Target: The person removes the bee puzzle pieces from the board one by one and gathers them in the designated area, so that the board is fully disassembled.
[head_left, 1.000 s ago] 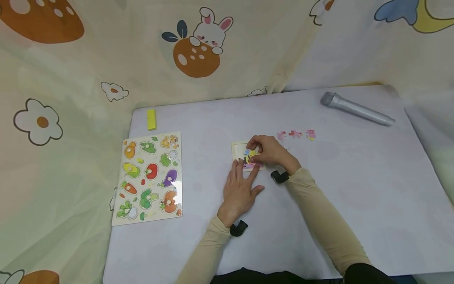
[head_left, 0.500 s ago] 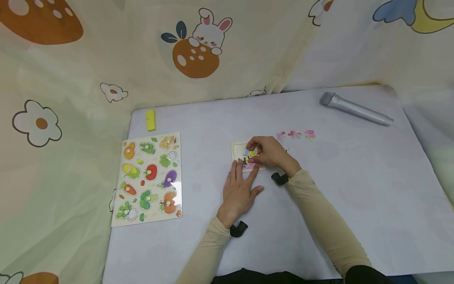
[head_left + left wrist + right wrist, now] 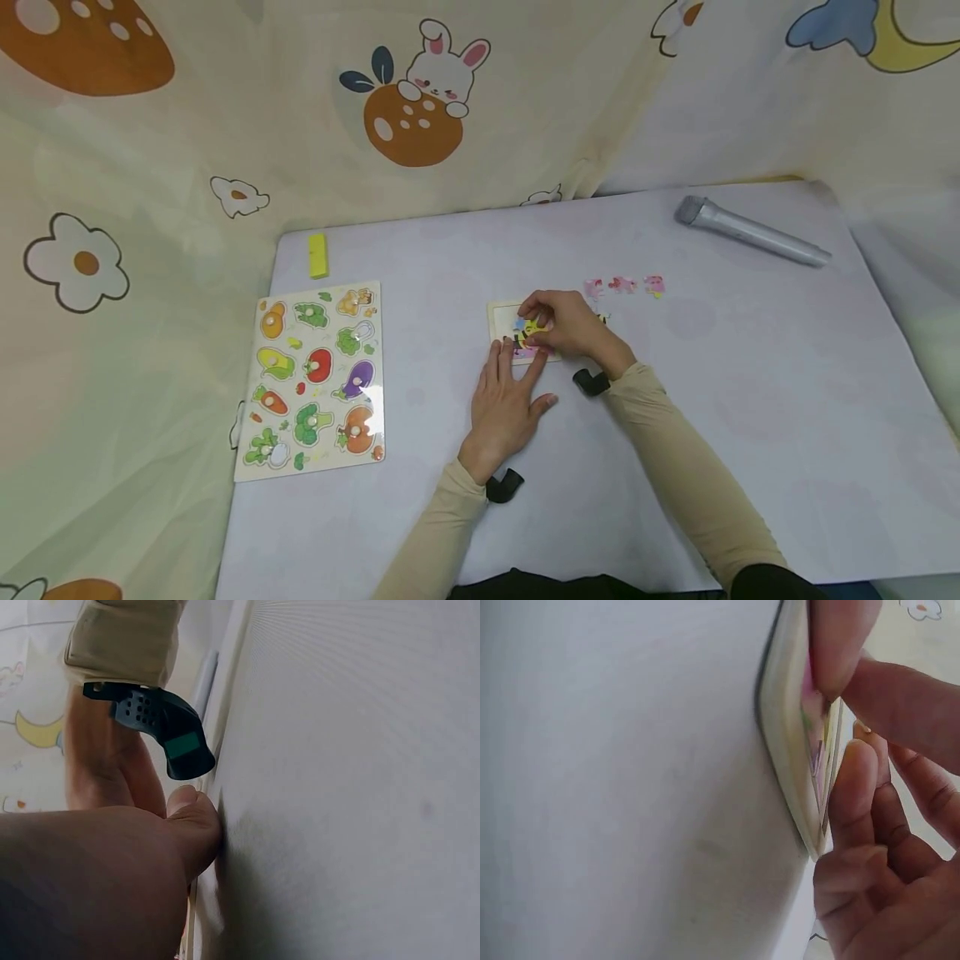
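The left hand (image 3: 504,412) is reaching forward with straight, spread fingers, its fingertips touching the near rim of a small, pale puzzle tray (image 3: 501,312), while the right hand (image 3: 573,325) is curving over the tray's right side, thumb and forefinger drawn close above printed pieces (image 3: 518,341) in yellow, black and pink; whether they are gripping one, I cannot tell. Just beyond the right hand, three thin pink pieces (image 3: 622,285) with irregular outlines are lying in a loose row, and another loose piece (image 3: 603,317) is peeking out beside that hand. Farther out to its right, a smooth silver tube (image 3: 757,234) is slanting near the far edge of the tabletop (image 3: 787,400). Well left of the left hand, a glossy vegetable board (image 3: 311,390) is reaching the tabletop's left edge, and a yellow oblong block (image 3: 318,255) is sitting beyond it. White surface is stretching between board and left hand, and more broadly right of the right forearm (image 3: 686,462).
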The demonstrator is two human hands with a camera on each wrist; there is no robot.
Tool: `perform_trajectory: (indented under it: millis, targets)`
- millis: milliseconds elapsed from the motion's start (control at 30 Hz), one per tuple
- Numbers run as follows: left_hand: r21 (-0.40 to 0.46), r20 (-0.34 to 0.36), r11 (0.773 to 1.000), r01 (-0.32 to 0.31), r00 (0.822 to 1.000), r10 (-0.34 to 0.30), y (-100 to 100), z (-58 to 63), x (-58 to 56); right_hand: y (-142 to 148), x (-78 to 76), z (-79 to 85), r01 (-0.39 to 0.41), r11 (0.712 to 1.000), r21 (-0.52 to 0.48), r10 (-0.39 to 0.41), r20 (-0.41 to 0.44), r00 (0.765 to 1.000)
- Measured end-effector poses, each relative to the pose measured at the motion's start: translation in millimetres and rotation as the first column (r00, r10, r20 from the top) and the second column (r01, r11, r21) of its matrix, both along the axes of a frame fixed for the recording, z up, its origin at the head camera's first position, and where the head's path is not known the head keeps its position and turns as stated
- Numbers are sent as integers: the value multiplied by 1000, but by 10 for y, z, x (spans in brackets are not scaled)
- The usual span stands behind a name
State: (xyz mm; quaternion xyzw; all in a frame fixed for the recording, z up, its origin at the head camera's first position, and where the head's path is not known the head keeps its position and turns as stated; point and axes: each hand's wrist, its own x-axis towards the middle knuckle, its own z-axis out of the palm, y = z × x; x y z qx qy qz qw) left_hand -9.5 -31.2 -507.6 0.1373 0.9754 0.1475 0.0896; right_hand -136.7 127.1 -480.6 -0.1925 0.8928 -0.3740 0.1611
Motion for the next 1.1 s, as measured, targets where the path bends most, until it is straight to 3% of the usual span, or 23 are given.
perform_trajectory:
  millis: [333,733,1100]
  targets:
    - [-2,-4,1000,0,1000,0,1,-17,-7,-28,33,25,-26,997,-66,25,-13,1000]
    - [21,-17,1000,-1,1000,1,-13,-30,4,-34,48,10,18,997,-76,-17,10,1000]
    - [3,5,1000,-2,1000,2,-12,-32,-5,-2,53,7,-1,998,-70,3,22,1000]
